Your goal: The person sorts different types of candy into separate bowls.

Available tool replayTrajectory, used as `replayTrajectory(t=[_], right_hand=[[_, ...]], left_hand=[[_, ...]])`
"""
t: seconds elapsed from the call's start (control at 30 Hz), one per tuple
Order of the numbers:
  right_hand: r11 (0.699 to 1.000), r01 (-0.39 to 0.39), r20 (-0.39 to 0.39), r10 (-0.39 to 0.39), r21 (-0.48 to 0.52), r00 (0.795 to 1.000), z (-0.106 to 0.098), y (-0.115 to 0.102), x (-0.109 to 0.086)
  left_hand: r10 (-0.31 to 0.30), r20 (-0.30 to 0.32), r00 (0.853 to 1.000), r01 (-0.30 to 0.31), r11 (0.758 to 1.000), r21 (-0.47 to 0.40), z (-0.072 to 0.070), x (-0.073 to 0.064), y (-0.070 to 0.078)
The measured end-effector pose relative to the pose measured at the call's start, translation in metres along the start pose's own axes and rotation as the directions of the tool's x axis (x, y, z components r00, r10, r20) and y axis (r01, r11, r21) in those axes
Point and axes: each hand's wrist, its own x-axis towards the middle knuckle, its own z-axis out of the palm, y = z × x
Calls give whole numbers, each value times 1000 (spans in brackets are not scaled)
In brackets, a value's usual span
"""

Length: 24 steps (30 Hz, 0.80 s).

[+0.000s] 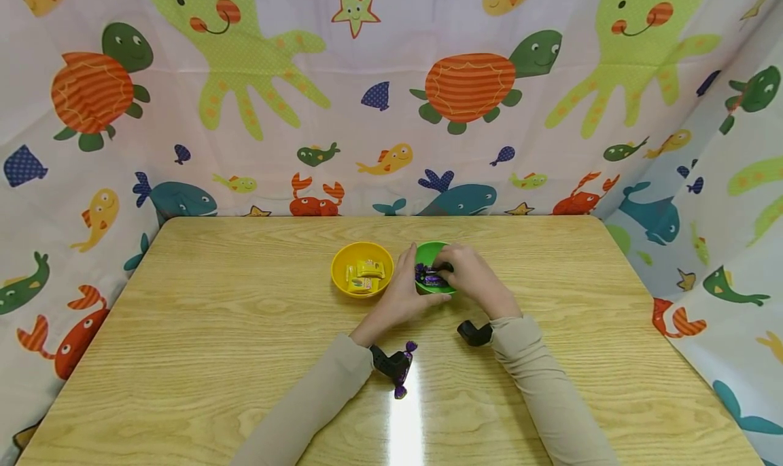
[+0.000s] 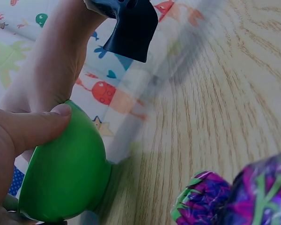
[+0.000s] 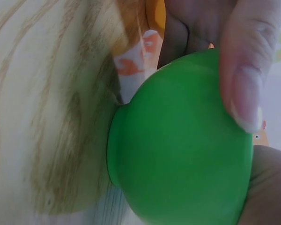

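My left hand (image 1: pixel 400 295) holds the green bowl (image 2: pixel 68 164) at its left side, thumb on the near rim. My right hand (image 1: pixel 476 279) reaches into that bowl from the right. Its fingers are bent and seem to pinch a purple wrapped candy (image 1: pixel 433 278); the fingertips are partly hidden. Other purple wrappers lie beneath them in the bowl. In the right wrist view, the bowl's outer wall (image 3: pixel 182 145) and the left thumb (image 3: pixel 247 93) hide the bowl's inside. Another purple wrapped candy (image 1: pixel 405 372) lies on the table beside my left wrist.
Left of the green bowl stands a yellow bowl (image 1: pixel 336 282) with several yellow wrapped candies (image 1: pixel 370 269). Both bowls stand on the wooden table (image 1: pixel 245 303). A black wrist camera (image 1: pixel 474 333) sits under each wrist. A sea-animal curtain (image 1: pixel 269 113) hangs behind the table and along its sides.
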Motion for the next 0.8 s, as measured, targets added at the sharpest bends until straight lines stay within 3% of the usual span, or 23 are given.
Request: replayTrajectory(t=[0.4,0.7,0.8], right_hand=[[999,42,21,-43,31,999,-7,0,-4],[988,71,-62,-63,136,996,-22,-7,-17],[974,78,-100,-58,214,993,-26,-13,-23]], left_hand=[[-5,0,1000,5,1000,3,1,0,-2],[-4,-2,1000,4,1000,4,0,0,-2],[5,-1,1000,-5,1000,-2,1,0,-3]])
